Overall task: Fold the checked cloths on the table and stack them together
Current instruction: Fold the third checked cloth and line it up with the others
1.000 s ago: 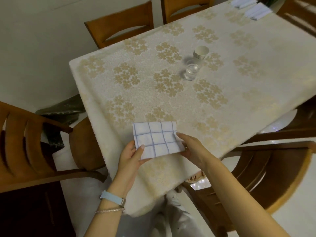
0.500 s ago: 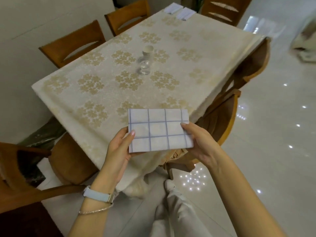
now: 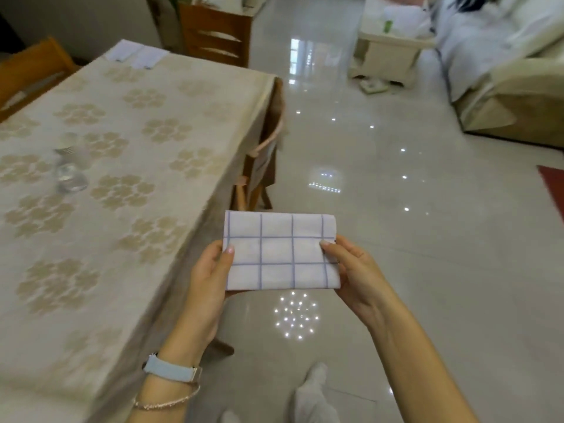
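The glossy tiled floor (image 3: 396, 239) takes up the most room, with a wide open stretch to the right of the worktop and ceiling lights mirrored in it. One long worktop (image 3: 171, 96) under a cream cloth with gold flower clusters fills the left side; its right long edge runs from the far corner down toward the person. One pale covered sofa (image 3: 503, 87) stands far right, and one red mat (image 3: 552, 184) cuts the right border. Three wooden chairs show plainly: one at the far end (image 3: 213, 35), one at the far left (image 3: 27, 68), and one tucked under the right edge (image 3: 262, 166).

One folded checked cloth (image 3: 280, 251), white with thin blue lines, is held flat in the air over the floor, just past the worktop's right edge and not touching it. The left hand (image 3: 210, 276) has its grip clamped on the cloth's left side, thumb on top, and the right hand (image 3: 354, 270) does the same on the right side. Two pale folded pieces (image 3: 137, 53) lie side by side at the worktop's far corner, too blurred to show a pattern. One clear glass (image 3: 68, 178) stands mid-worktop. The left wrist wears one pale blue watch (image 3: 171, 370) and one thin bracelet (image 3: 166, 401). A green label (image 3: 388, 25) far off is too blurred to read.
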{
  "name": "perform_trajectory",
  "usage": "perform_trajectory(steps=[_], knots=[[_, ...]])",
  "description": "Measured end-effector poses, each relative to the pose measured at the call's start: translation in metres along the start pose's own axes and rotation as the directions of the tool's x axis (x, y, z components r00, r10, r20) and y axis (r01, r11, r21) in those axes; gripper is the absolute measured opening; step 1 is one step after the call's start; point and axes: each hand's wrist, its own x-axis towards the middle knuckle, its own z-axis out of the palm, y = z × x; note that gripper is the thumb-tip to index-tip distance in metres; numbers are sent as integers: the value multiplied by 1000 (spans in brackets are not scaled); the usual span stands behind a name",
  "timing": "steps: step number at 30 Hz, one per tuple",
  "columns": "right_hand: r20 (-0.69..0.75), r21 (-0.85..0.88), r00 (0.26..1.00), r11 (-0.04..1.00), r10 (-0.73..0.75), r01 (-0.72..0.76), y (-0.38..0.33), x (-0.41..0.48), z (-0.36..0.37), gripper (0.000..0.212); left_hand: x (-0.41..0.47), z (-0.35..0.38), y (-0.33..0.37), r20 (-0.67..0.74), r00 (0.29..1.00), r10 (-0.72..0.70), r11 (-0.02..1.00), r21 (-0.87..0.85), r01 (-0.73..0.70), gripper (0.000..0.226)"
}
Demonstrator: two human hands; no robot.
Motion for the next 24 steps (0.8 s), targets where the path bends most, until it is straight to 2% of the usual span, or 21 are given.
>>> perform_trajectory(steps=[6, 13, 19, 24], knots=[[-118, 31, 991, 997, -61, 65, -59, 25, -94, 23, 39, 122, -1, 127, 992, 9, 1000, 10, -10, 25], [-161, 69, 983, 993, -88, 100, -114, 79, -154, 24, 100, 203, 14, 224, 974, 22, 997, 73, -39, 25], [-149, 112, 985, 989, -83, 100, -160, 160, -187, 26, 182, 261, 23, 212, 977, 10, 993, 114, -34, 24], [-138, 78, 988, 993, -74, 86, -214, 247, -202, 26, 270, 306, 41, 195, 981, 11, 992, 120, -35, 22]])
